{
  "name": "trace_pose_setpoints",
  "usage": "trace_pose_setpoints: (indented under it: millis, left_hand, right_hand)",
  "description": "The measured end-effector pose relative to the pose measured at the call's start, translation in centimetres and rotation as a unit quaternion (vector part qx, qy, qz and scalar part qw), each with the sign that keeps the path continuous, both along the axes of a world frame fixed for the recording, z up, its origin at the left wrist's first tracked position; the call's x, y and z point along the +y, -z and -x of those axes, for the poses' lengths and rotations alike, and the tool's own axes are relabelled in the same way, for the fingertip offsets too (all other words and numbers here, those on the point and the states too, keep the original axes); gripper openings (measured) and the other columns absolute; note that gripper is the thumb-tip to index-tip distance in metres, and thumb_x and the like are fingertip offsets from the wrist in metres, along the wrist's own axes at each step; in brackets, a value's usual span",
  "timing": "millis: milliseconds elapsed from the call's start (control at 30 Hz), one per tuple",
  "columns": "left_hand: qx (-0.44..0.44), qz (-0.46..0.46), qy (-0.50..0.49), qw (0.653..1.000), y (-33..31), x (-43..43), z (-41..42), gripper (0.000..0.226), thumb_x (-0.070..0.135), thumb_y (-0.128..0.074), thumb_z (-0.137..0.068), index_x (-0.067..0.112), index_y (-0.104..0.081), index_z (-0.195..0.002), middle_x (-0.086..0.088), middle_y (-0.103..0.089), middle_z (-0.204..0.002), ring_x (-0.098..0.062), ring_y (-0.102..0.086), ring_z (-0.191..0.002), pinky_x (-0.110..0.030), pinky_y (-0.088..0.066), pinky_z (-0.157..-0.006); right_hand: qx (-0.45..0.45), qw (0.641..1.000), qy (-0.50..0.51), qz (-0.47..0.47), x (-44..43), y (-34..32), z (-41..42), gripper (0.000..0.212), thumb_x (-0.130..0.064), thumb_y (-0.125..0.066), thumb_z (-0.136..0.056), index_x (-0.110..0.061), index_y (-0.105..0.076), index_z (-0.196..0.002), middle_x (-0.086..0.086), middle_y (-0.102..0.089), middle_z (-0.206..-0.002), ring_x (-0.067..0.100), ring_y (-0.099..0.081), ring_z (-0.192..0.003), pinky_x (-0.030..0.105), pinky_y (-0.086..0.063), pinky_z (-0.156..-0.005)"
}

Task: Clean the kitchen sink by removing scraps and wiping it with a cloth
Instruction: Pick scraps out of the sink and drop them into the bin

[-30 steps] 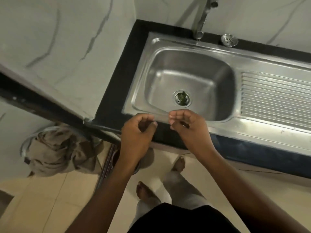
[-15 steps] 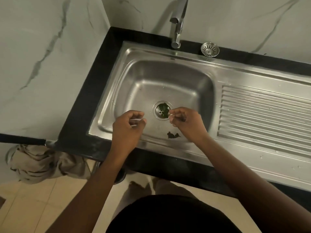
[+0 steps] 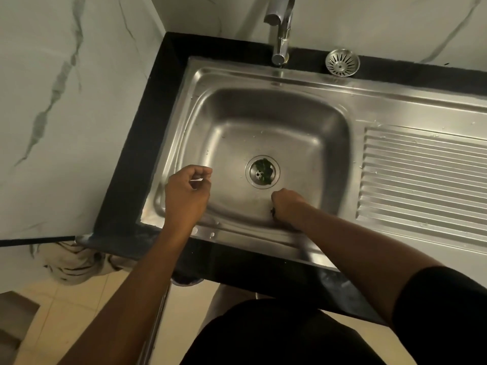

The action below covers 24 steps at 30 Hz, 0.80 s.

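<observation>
The steel sink [image 3: 263, 106] lies below me, with its basin wet in spots. Green leafy scraps [image 3: 263, 169] sit in the drain hole. My right hand [image 3: 288, 205] is down on the basin floor near the front wall, fingers curled under it onto a small dark scrap [image 3: 272, 212] that shows at its left edge. My left hand [image 3: 188, 196] hovers over the basin's left side with its fingers curled, and a thin pale sliver shows between thumb and fingers. A crumpled beige cloth [image 3: 76, 262] hangs below the counter's left corner.
A tap [image 3: 280, 35] stands at the back over the basin. A round metal strainer [image 3: 342, 63] lies on the black counter [image 3: 147, 143] behind the sink. The ribbed drainboard [image 3: 421, 180] runs off to the right. Marble wall panels close in the left and back.
The view has shifted forward over the sink. My right hand dropped from beside the drain onto the dark scrap. My left hand drifted left, away from the right hand.
</observation>
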<state>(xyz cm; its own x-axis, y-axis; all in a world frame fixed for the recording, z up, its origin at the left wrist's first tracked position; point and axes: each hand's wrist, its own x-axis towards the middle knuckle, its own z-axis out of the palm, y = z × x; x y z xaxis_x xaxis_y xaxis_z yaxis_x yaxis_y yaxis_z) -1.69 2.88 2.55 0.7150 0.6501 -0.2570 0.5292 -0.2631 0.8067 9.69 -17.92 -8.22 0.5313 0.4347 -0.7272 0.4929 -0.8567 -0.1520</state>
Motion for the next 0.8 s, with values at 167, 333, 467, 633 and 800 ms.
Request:
trace_pose_setpoints:
  millis: [167,333,467,633,800]
  left_hand:
    - [0.009,-0.014,0.027,0.999,1.2,1.0,-1.8,0.020,0.006,-0.069,-0.096,0.022,-0.078,-0.104,0.018,-0.076,-0.100,-0.001,-0.072,-0.096,-0.023,-0.059,-0.085]
    - [0.055,-0.021,0.084,0.995,3.3,2.0,-3.9,0.022,0.006,-0.067,-0.095,0.020,-0.077,-0.108,0.007,-0.076,-0.104,-0.006,-0.071,-0.081,-0.030,-0.061,-0.082]
    - [0.146,-0.063,0.185,0.970,5.4,2.8,-5.6,0.027,0.009,-0.067,-0.094,0.019,-0.075,-0.118,-0.001,-0.074,-0.126,-0.021,-0.072,-0.106,-0.033,-0.057,-0.095]
    - [0.304,-0.142,0.318,0.887,7.6,3.6,-7.7,0.051,0.000,-0.063,-0.091,0.020,-0.064,-0.138,-0.007,-0.060,-0.144,-0.029,-0.064,-0.125,-0.036,-0.055,-0.100]
    - [0.380,-0.204,0.410,0.804,9.8,4.3,-8.1,0.038,-0.005,-0.061,-0.089,0.005,-0.064,-0.126,-0.017,-0.061,-0.133,-0.037,-0.065,-0.121,-0.038,-0.054,-0.096]
  right_hand:
    - [0.003,0.999,0.025,-0.019,0.6,1.5,0.2,0.017,-0.010,-0.064,-0.099,-0.006,-0.068,-0.115,0.014,-0.071,-0.117,0.030,-0.070,-0.107,0.034,-0.052,-0.088]
    - [0.022,0.999,0.012,-0.021,0.9,2.6,0.1,0.020,-0.018,-0.065,-0.099,-0.005,-0.067,-0.114,0.017,-0.069,-0.121,0.035,-0.069,-0.110,0.037,-0.052,-0.089]
    - [0.020,0.999,0.027,-0.042,1.9,2.6,-2.7,0.027,-0.029,-0.069,-0.096,-0.007,-0.069,-0.112,0.020,-0.069,-0.119,0.037,-0.068,-0.111,0.036,-0.053,-0.088]
    - [-0.069,0.990,0.048,-0.110,3.8,2.1,-7.1,0.039,-0.013,-0.060,-0.096,-0.018,-0.061,-0.135,0.016,-0.066,-0.125,0.035,-0.068,-0.108,0.039,-0.056,-0.089]
    - [-0.133,0.983,-0.100,-0.077,4.7,3.0,-7.7,0.052,-0.019,-0.073,-0.093,-0.019,-0.057,-0.142,0.011,-0.050,-0.139,0.030,-0.054,-0.123,0.042,-0.055,-0.099]
